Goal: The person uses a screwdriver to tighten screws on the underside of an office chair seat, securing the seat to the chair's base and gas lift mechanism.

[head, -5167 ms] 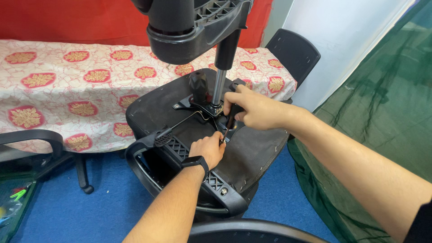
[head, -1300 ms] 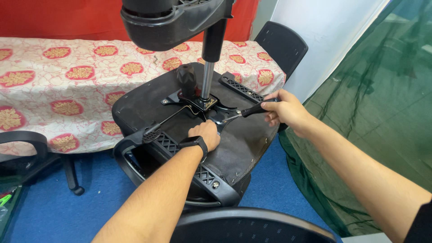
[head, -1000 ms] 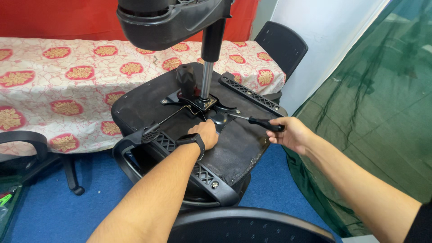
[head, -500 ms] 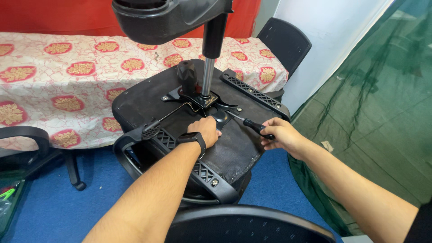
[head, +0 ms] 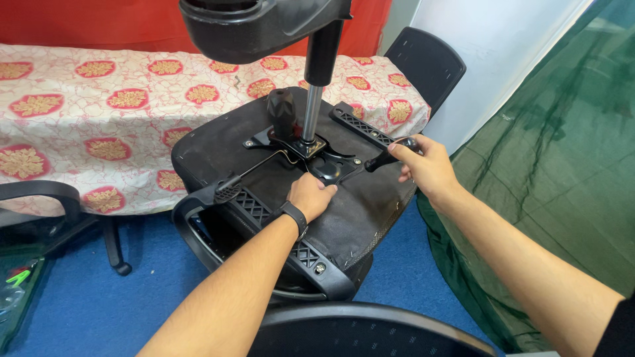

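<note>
On the patterned cloth-covered counter (head: 99, 125), an office chair (head: 218, 152) is laid upside down, its black seat underside facing up and its chrome gas-lift column (head: 312, 112) rising to the wheel base (head: 251, 30) at the top of the view. The left hand (head: 311, 196) is pressed down on the seat underside just beside the metal mechanism plate (head: 311, 149), fingers curled and bearing on the surface; a black watch (head: 293, 215) is worn at the wrist. The right hand (head: 428, 166) is closed around the black handle of a screwdriver (head: 387, 157), whose tip is aimed at the plate; whether it is seated in a screw cannot be told.

The chair is judged heavy and top-heavy in this pose, with the base overhanging, so it is likely to rock unless it is steadied. The seat underside appears stiff and covered in thin fabric, offering a firm, non-slippery bearing surface. The plastic armrest (head: 264, 218) looks rigid and ribbed and would give a secure hold; the chrome column is smooth and probably slippery. The screwdriver handle is best gripped full-fisted, as it is now.

A second chair back (head: 426, 59) stands behind the counter, and blue carpet (head: 86, 304) and green netting (head: 562, 165) are seen alongside.
</note>
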